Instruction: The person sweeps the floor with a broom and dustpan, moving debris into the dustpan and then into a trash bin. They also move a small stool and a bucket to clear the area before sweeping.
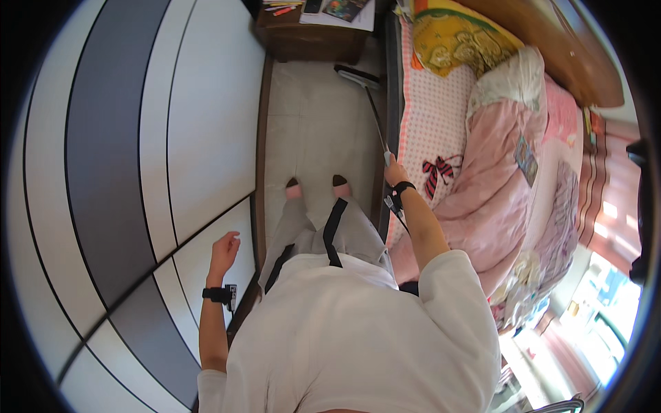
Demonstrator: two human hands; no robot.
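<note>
My right hand (pixel 395 171) is closed round the grip of a long-handled broom (pixel 376 113) at the side of the bed. Its thin pole runs forward to a wide, flat head (pixel 357 77), pale with a dark edge, on the floor at the far end of the aisle. Whether that edge is bristle or rubber is hard to make out. My left hand (pixel 224 253) hangs beside the wardrobe, holding nothing, with the fingers loosely bent and apart. Each wrist wears a black strap with a small device.
A white and grey wardrobe (pixel 213 103) lines the left side. On the right a bed (pixel 434 103) bears a pink quilt (pixel 482 179), a yellow pillow (pixel 461 38) and a striped bow (pixel 435 172). A brown cabinet (pixel 317 43) stands beyond the tiled floor (pixel 296 124).
</note>
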